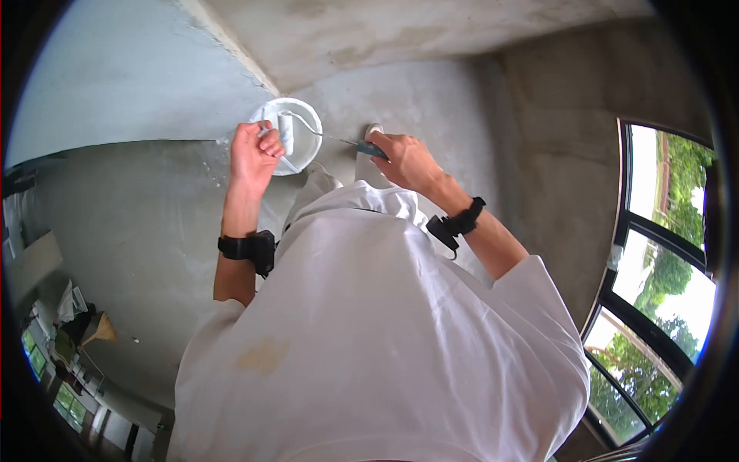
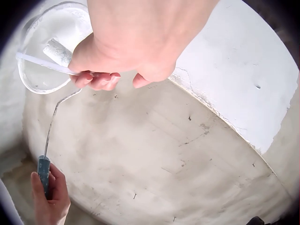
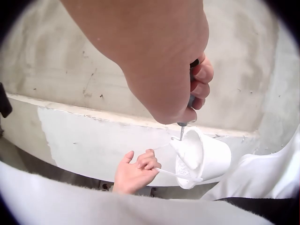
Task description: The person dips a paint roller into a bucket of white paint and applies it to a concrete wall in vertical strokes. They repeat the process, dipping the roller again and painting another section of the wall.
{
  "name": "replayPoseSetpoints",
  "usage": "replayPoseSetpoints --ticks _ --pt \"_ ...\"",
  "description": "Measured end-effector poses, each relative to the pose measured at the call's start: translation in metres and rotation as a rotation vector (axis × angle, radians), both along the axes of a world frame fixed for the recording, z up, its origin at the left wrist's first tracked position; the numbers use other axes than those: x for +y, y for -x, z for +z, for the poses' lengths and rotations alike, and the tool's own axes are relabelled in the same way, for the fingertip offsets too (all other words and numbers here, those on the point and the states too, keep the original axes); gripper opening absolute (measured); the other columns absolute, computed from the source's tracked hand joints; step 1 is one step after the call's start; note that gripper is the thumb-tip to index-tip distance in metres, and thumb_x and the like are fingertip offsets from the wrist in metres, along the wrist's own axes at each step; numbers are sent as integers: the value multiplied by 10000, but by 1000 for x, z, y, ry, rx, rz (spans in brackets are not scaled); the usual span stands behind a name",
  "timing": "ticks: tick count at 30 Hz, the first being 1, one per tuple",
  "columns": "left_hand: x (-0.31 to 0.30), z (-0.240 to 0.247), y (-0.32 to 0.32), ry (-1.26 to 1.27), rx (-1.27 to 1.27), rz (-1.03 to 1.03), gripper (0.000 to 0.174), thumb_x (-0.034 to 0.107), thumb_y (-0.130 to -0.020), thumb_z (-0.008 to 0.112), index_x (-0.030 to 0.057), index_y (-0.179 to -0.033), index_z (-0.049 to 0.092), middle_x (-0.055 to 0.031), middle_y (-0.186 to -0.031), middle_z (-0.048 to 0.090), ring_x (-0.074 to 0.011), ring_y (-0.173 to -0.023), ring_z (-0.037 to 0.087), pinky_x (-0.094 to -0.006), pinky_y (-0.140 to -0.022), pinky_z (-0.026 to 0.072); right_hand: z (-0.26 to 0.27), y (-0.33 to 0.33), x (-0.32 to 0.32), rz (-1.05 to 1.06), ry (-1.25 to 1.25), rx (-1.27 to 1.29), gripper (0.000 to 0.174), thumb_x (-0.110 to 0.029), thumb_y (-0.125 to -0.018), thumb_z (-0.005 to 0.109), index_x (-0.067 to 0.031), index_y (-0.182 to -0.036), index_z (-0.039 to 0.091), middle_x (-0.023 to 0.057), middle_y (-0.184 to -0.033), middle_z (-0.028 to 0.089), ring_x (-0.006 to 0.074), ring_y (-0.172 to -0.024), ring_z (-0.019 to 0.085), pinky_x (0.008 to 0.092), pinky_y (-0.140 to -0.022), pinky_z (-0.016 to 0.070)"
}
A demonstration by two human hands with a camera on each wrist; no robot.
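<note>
Left grip: my left hand (image 2: 136, 37) has its fingers curled round the thin white bail (image 2: 42, 63) of the bucket (image 2: 33, 79). The bail runs across the curled fingers (image 2: 101, 80) and I see no slack there.
Right grip: my right hand (image 1: 404, 158) is wrapped round the blue-grey roller handle (image 1: 372, 148). From the left wrist view the thumb and fingers enclose the handle's lower part, and its top end is showing.
Roller: the wire frame (image 2: 54, 117) rises from the handle and bends over the rim. The roller sleeve (image 2: 57, 51) sits inside the bucket, coated white, with one end near the bail.
Bucket position: it hangs from the left hand in front of my chest, above the floor. It is tilted in the right wrist view, mouth towards the roller shaft (image 3: 181, 131). The inside is white, and I cannot tell the paint level.
Hands apart: the two hands are separated by the length of the wire frame and are not touching.
Paint edge: the white painted patch (image 2: 243, 79) meets the bare concrete (image 2: 154, 159) along a ragged, slightly raised line just beside the left hand.
Band edge: in the right wrist view the painted band (image 3: 103, 140) has a straight upper edge and a rough left end.
Open room: bare concrete lies on all sides of the bucket, and nothing stands near either hand.
Body: my white shirt (image 1: 369, 323) fills the lower head view, close under both forearms.
Far side: a dark-framed window (image 1: 654, 292) is at the right, well apart from the hands.
</note>
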State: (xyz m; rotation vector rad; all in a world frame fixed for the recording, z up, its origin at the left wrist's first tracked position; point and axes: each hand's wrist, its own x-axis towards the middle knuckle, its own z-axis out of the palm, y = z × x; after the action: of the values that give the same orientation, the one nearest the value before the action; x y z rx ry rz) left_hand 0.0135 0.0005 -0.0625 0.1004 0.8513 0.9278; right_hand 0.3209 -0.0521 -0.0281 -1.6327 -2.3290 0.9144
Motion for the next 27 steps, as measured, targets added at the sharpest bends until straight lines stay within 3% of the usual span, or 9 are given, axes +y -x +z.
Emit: replayPoseSetpoints --ticks 10,18,27 --pt "-4 -10 6 -56 -31 75 236 310 -881 479 75 -856 496 22 -640 329 -123 -604 323 -288 -629 311 -7 -6 9 -5 -35 73 283 -90 -855 644 -66 -1127 568 195 -860 683 419 -804 653 474 -696 527" --pt "-5 1 10 -64 -84 182 257 329 -868 481 74 -840 493 17 -635 328 -132 -601 315 -302 -633 308 -1 -4 11 30 -50 89 275 -101 -870 636 -63 -1120 528 187 -745 661 421 -721 633 489 -646 494" --pt "-6 2 20 -80 -107 224 272 346 -857 491 75 -834 494 18 -632 336 -132 -594 330 -298 -633 308 20 -5 21 -65 14 187 277 -128 -869 662 -33 -1105 552 197 -747 649 408 -712 633 450 -647 484"
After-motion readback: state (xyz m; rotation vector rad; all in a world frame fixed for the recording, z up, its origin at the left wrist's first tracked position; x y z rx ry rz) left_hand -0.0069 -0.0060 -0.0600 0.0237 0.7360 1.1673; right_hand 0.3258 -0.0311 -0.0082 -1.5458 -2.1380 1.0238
